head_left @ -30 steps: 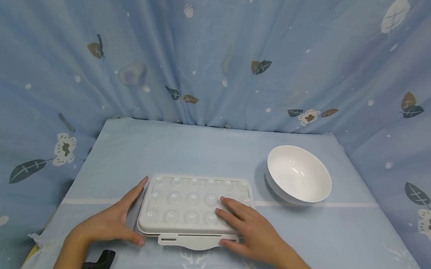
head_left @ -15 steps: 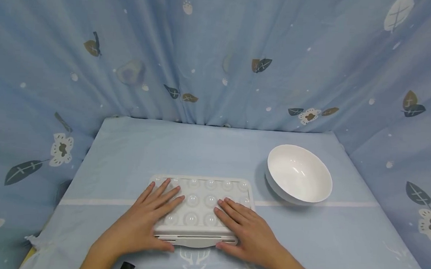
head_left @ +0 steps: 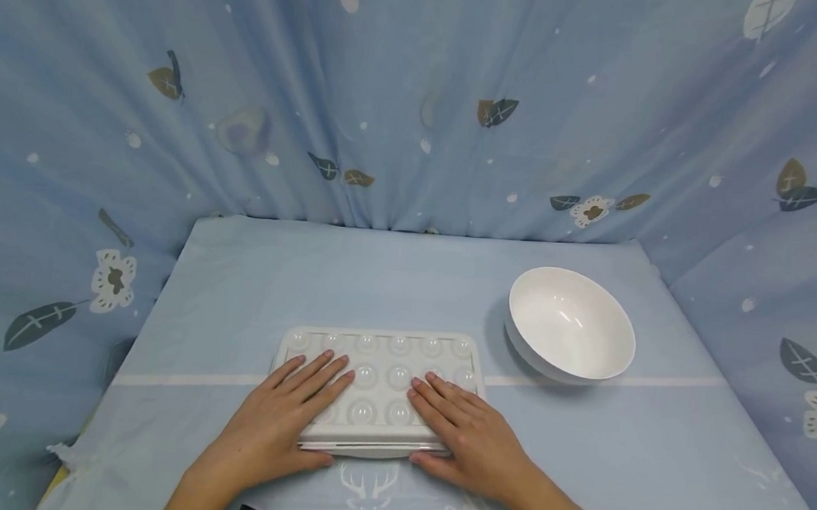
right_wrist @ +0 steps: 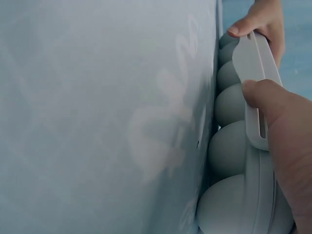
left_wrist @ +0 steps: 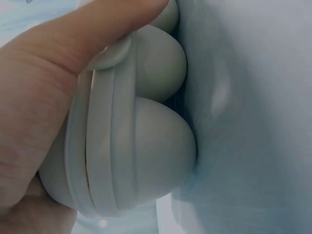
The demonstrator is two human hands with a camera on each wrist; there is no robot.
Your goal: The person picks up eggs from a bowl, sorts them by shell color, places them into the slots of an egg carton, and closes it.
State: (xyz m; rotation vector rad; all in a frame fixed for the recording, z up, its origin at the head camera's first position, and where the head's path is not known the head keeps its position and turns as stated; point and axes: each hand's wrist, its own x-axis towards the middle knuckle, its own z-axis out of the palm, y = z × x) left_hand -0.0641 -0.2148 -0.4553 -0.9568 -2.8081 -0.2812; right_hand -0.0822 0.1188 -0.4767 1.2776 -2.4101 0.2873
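Note:
A white plastic egg box (head_left: 380,396) lies lid up before me, its lid dotted with clear-looking round domes. My left hand (head_left: 278,411) rests on the left part of the lid with fingers straight and spread. On the right part lies my right hand (head_left: 471,435), fingers extended. Both thumbs are at the front edge, against the long latch flap (right_wrist: 258,56), which hangs down along the front in the right wrist view. Rounded egg cups (left_wrist: 163,153) form the lower half in the left wrist view. The hands cover the lid's left and right front corners.
A white bowl (head_left: 567,325) stands to the right of the box, further back. A pale blue cloth (head_left: 379,277) covers the table, and a patterned blue curtain (head_left: 416,109) hangs around its back and sides.
My left hand has come in from beside the box onto its lid, thumb to the front edge. The latch flap, sticking out forward before, has tilted downward. The right hand has stayed nearly in place.

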